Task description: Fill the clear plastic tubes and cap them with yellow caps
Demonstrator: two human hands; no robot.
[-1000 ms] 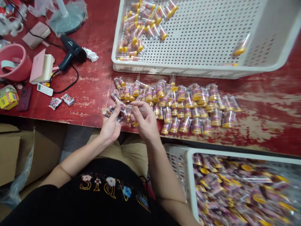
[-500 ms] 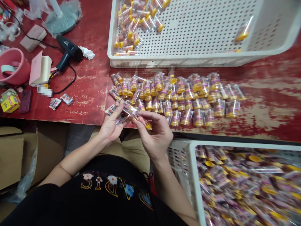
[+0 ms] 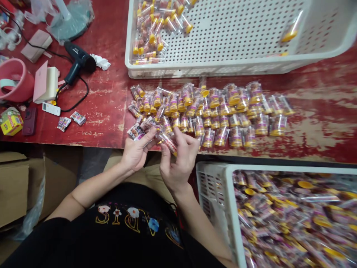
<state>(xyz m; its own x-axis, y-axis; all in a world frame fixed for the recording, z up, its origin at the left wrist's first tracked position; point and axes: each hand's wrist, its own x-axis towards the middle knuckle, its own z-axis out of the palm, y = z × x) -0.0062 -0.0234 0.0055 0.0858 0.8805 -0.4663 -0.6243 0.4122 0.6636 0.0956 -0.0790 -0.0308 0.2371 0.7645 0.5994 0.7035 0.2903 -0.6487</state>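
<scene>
My left hand [image 3: 135,152] pinches a small stack of printed labels [image 3: 137,131] at the near edge of the red table [image 3: 111,108]. My right hand [image 3: 178,160] grips a clear tube with a yellow cap [image 3: 168,142], held close against the labels. Just beyond both hands lies a spread of several capped tubes in clear wrap [image 3: 212,111]. A white perforated basket [image 3: 212,69] at the back holds several bare tubes [image 3: 156,29] in its left corner.
A second white basket [image 3: 220,186] full of wrapped tubes stands at my lower right. On the left of the table lie a black heat gun [image 3: 78,61] with its cord, a pink box [image 3: 44,83], a pink bowl [image 3: 16,80], two loose labels [image 3: 71,121] and a yellow carton [image 3: 10,121]. Cardboard boxes [image 3: 12,190] sit below.
My right hand took a tube from the pile, pulled it back toward me and turned it. The view shifted a little, so the table appears higher and further left.
</scene>
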